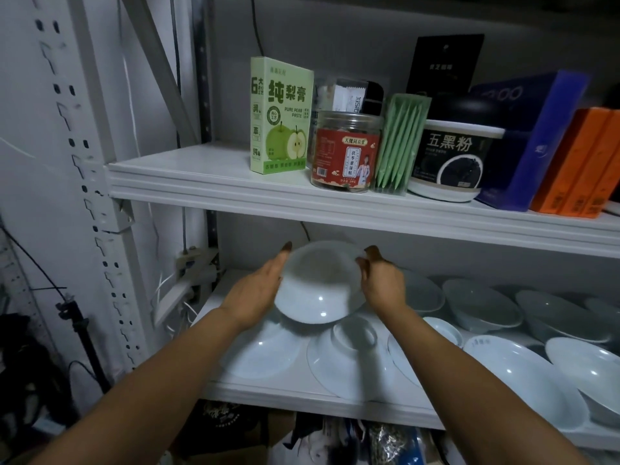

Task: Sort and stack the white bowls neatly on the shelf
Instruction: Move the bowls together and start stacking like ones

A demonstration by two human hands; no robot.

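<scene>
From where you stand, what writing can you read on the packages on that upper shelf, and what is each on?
"纯梨膏", "PURE PEAR PASTE": green box.
"五黑粉": black tub.
Red-labelled jar: print too small to read.
Blue box, orange boxes, black card: blurred.
Held white bowl: none.

Arms extended, left hand (pixel 256 292) flat, right hand (pixel 382 285) gripping bowl (pixel 318 286)
</scene>
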